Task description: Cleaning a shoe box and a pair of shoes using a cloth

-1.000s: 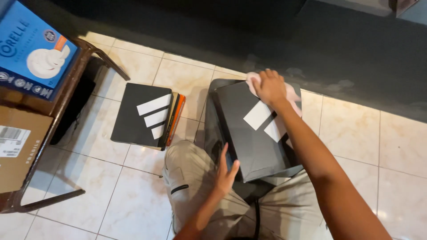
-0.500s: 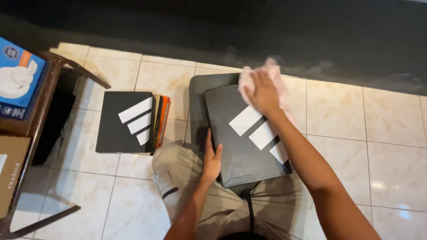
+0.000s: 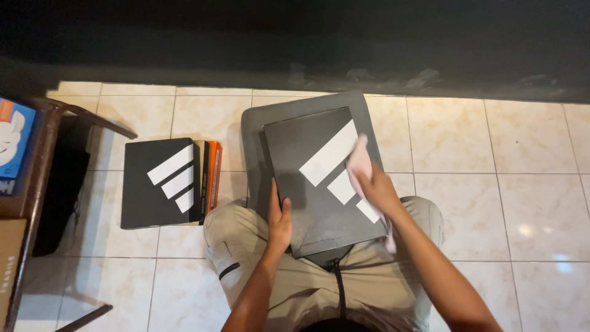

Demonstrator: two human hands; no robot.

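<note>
- The left hand point(image 3: 279, 222) lies flat against the left edge of a dark grey box lid point(image 3: 322, 178) with three white slanted bars on it, fingers stretched upward along the edge and thumb on the top face; it steadies the lid rather than closing round it.
- The right hand point(image 3: 376, 190) presses a pale pink cloth point(image 3: 359, 163) onto the lid's top face, over the white bars, with the fingers curled loosely on the cloth; the cloth is blurred, so its exact shape is hard to make out.
- The lid rests on the person's lap, between both hands, tilted away from the body, and under its far end sits a larger grey box base point(image 3: 252, 135) standing on the floor.
- Beneath both forearms are the person's knees in khaki trousers point(image 3: 246, 246).
- Well to the left of the left hand, a second black box point(image 3: 160, 183) with the same white bars lies on the pale tiled floor point(image 3: 491, 184), with an orange-edged box point(image 3: 212, 175) touching its right side.
- Farther left stands a dark wooden frame point(image 3: 37, 178) with a blue carton point(image 3: 13, 144) on it.
- Beyond both hands, a dark wall point(image 3: 307, 43) meets the tiles.
</note>
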